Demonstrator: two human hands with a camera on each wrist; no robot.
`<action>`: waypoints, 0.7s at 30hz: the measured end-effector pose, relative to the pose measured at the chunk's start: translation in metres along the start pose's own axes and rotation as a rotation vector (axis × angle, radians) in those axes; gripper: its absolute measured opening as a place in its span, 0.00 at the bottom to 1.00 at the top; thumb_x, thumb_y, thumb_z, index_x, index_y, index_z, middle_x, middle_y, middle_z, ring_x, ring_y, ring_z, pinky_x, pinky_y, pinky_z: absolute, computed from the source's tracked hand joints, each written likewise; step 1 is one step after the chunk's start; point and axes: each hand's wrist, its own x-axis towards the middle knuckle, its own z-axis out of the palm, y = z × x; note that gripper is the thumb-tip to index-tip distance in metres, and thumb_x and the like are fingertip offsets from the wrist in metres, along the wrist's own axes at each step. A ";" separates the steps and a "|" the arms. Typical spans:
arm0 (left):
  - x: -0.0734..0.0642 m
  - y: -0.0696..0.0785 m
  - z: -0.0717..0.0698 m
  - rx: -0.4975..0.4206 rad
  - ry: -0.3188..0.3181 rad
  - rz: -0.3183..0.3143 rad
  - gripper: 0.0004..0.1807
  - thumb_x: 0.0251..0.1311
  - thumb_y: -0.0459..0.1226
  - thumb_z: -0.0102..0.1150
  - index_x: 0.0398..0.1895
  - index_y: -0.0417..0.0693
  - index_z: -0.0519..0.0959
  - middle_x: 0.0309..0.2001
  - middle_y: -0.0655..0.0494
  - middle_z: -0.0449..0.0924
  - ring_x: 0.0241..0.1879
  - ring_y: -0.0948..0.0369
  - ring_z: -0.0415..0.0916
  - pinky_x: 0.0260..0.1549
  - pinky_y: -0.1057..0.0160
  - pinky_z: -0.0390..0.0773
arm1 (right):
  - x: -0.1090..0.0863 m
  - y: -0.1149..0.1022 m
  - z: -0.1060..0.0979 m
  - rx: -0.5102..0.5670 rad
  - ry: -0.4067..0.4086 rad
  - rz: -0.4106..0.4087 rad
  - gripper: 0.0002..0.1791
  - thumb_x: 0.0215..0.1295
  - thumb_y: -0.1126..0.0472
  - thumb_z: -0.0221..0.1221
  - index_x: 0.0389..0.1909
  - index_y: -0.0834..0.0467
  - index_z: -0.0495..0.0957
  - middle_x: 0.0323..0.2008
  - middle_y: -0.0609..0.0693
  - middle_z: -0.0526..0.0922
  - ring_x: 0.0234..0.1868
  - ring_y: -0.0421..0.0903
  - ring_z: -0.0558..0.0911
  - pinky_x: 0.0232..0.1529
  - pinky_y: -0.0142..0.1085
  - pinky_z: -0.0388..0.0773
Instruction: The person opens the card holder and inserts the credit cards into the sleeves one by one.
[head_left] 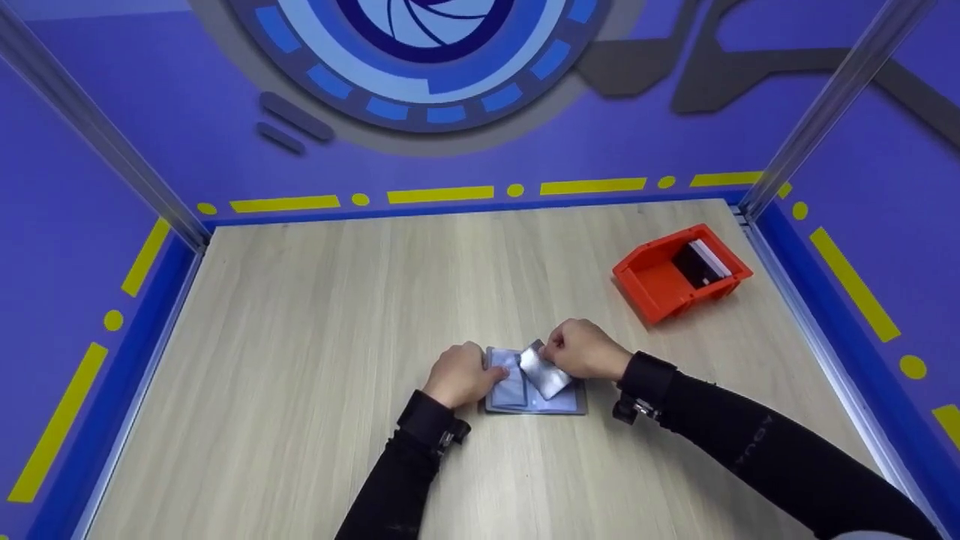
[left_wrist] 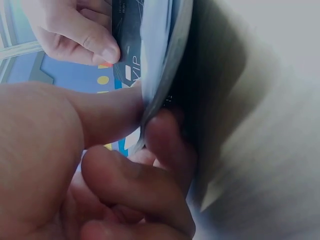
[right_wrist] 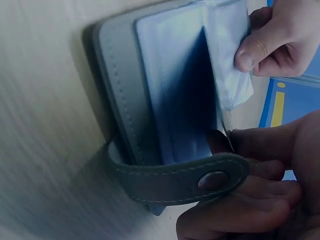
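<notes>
A grey card holder with clear plastic sleeves lies spread out on the table. My left hand grips its left side, thumb over the sleeves and fingers beneath the cover. Between thumb and fingers, my right hand pinches a card, which stands tilted above the right-hand sleeves. The card looks shiny in the head view; in the left wrist view it is black with "VIP" printed on it. A stitched strap with a metal snap sticks out from the holder beside my right fingers.
An orange-red bin stands on the wooden table at the back right, with black and white flat items inside. Blue-purple printed walls and metal frame posts bound the table at the back and sides.
</notes>
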 end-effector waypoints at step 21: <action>0.002 -0.001 0.000 -0.003 0.008 -0.011 0.29 0.68 0.51 0.75 0.19 0.55 0.67 0.21 0.60 0.68 0.21 0.60 0.67 0.22 0.60 0.64 | -0.005 -0.001 -0.002 0.198 -0.103 0.051 0.16 0.78 0.61 0.64 0.26 0.58 0.85 0.19 0.40 0.72 0.24 0.39 0.70 0.26 0.32 0.63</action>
